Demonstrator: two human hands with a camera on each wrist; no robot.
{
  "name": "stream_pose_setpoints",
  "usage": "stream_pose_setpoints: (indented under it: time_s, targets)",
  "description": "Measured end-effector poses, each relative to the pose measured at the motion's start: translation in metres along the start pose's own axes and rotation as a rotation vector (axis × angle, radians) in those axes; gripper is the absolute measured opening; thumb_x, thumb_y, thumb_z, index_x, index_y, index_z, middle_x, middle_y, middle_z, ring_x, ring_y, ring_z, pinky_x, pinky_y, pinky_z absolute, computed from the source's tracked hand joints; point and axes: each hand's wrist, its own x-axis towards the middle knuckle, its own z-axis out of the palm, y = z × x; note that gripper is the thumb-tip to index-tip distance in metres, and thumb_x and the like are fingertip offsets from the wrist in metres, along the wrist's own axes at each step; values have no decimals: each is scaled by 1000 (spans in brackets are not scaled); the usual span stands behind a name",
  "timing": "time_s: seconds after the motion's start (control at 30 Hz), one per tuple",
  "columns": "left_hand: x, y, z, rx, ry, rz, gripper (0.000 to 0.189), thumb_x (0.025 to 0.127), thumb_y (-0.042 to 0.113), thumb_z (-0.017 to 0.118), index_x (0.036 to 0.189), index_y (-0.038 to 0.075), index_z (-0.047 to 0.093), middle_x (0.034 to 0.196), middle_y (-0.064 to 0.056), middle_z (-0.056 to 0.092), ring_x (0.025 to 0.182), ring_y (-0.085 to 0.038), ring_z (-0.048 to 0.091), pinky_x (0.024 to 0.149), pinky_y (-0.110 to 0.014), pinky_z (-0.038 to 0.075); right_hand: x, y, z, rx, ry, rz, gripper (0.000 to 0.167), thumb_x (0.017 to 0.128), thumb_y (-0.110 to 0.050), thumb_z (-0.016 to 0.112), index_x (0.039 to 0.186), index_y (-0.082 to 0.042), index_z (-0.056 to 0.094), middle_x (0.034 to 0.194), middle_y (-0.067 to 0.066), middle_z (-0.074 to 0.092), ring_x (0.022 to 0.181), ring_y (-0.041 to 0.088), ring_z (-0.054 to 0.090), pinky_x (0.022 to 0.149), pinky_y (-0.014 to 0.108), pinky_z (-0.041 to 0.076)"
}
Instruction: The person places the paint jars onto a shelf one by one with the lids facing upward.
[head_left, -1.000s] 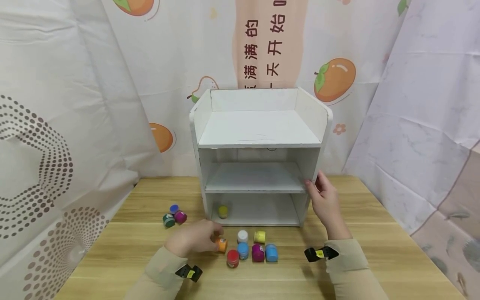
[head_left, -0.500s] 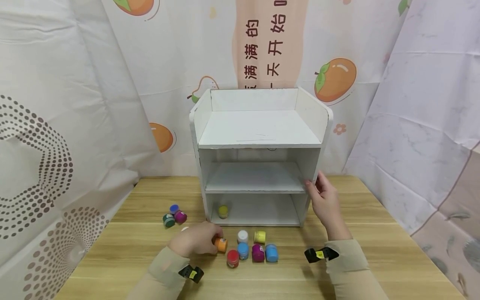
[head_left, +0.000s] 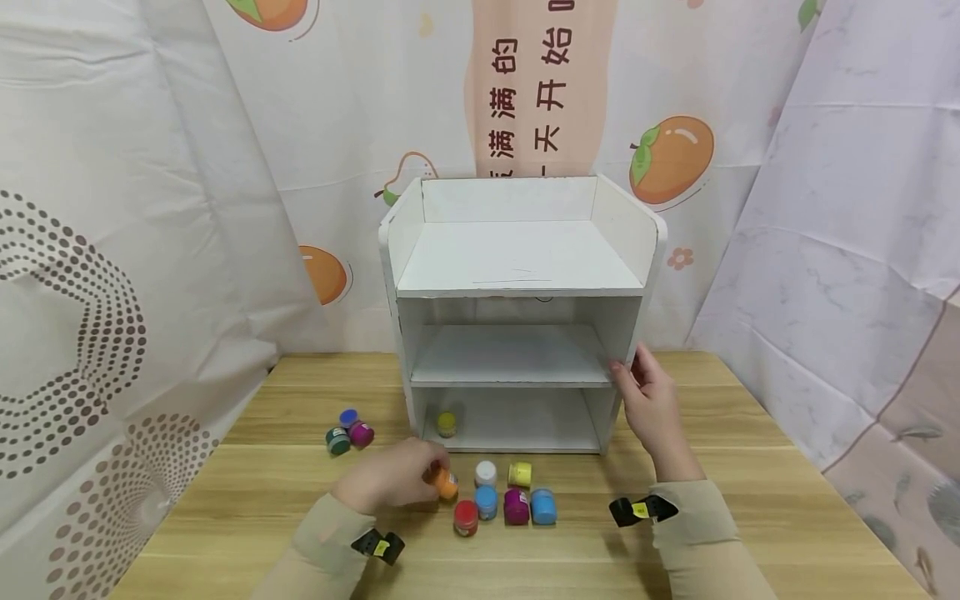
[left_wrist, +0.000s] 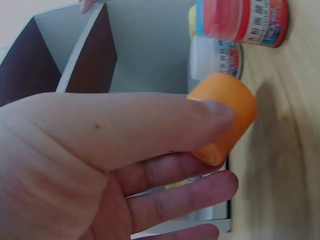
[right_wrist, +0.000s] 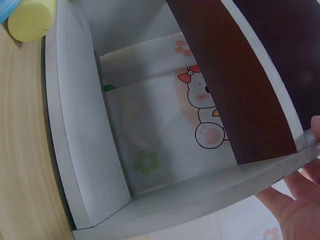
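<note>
My left hand (head_left: 393, 477) pinches a small orange paint jar (left_wrist: 235, 95) between thumb and fingers. The jar is tilted, close over the table, just in front of the white shelf unit (head_left: 517, 258). With the thumb at the front edge and fingers around the outside, my right hand (head_left: 654, 408) grips the shelf unit's right side panel. Inside the bottom compartment, at the left, stands a yellow-lidded jar (head_left: 446, 424). Right of the orange jar are a red jar (head_left: 466, 517), a white jar (head_left: 485, 473) and a blue jar (head_left: 486, 502).
Farther right lie a yellow jar (head_left: 520, 475), a purple jar (head_left: 516, 506) and another blue jar (head_left: 543, 506). To the left of the shelf unit sit a dark green jar (head_left: 337, 441), a magenta jar (head_left: 362, 433) and a dark blue jar (head_left: 348, 418). A printed curtain (head_left: 360, 100) hangs behind.
The orange jar has tipped and shifted slightly in my left hand, which moved a little. My right hand stays on the shelf unit's side.
</note>
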Motion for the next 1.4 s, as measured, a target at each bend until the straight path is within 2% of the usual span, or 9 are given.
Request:
stream_pose_setpoints:
  time_s: [0.27,0.37,0.5,0.7,0.87,1.03,1.2,1.4]
  targets:
    - [-13,2,-20,-58,116,34,21,86,15,78,104,20,70,90,13,62,81,-11,58,72,-27,51,0,-1,0,-7,3,-1,44,102,3,57,144,11,47,132,32,58,123,42,55,90,13,47]
    - [-18,1,-26,-58,149,33,23,85,16,78,106,20,70,93,14,62,84,-12,59,75,-28,52,0,-2,0,-6,4,-3,43,102,2,57,143,11,48,131,32,58,122,39,56,90,14,48]
    - [-22,0,-32,-48,175,39,27,86,14,78,112,14,71,97,12,63,87,-12,60,78,-31,53,1,5,1,21,4,-3,43,102,2,56,143,10,48,129,33,58,119,32,58,90,14,48]
    - [-24,0,-36,-34,163,34,27,88,13,78,113,14,71,99,12,63,87,-11,59,77,-31,53,3,34,0,-11,-7,10,44,104,-6,56,147,0,48,130,26,60,118,23,58,88,12,48]
    - [-23,-1,-34,-13,158,27,27,86,9,77,113,12,72,101,8,64,86,-11,59,76,-29,52,3,40,-1,7,-4,3,45,104,-9,58,148,-4,50,130,23,61,118,20,59,88,13,49]
    - [-19,-5,-29,0,135,8,25,87,10,76,113,10,73,96,8,65,82,-12,59,74,-29,51,3,42,-1,-3,10,-5,42,104,-13,59,145,-6,53,127,20,63,115,13,60,87,15,50]
    - [-15,-10,-22,3,98,-23,22,86,9,78,108,9,74,89,8,63,80,-12,56,72,-30,50,3,39,0,-6,7,1,42,104,-8,58,145,-2,52,128,23,62,117,20,60,88,13,49]
    - [-10,-10,-13,33,66,-97,22,86,14,81,107,11,75,93,8,65,80,-12,55,74,-34,52,1,12,0,23,0,-13,40,102,1,57,140,9,51,126,31,60,115,28,61,87,14,50]
